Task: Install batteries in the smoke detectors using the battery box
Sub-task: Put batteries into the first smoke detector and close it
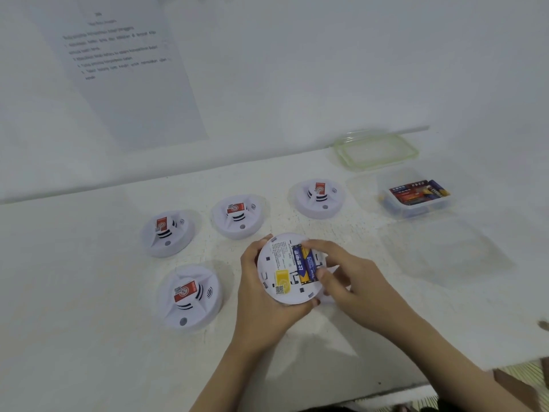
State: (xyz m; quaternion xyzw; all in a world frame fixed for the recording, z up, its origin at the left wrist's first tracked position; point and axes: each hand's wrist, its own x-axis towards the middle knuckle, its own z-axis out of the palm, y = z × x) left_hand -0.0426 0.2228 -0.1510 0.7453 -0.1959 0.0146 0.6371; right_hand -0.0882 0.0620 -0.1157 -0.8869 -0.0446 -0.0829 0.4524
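Observation:
My left hand [261, 292] grips a white smoke detector [282, 281] turned back side up, above the table's middle. Two blue and gold batteries [303, 264] lie side by side in its open compartment. My right hand [347, 278] curls over the detector's right edge, with thumb and fingertips on the right-hand battery. Several more white smoke detectors with red stickers stand face up on the table: one at front left [190, 297], one at the far left [167, 233], one in the middle [237, 215] and one further right [320, 197]. The clear battery box [416, 194] holds batteries at the back right.
The box's clear lid with a green seal [375, 150] lies behind the box by the wall. A printed instruction sheet [124, 66] hangs on the white wall. The white table's [89, 337] front edge runs along the lower right.

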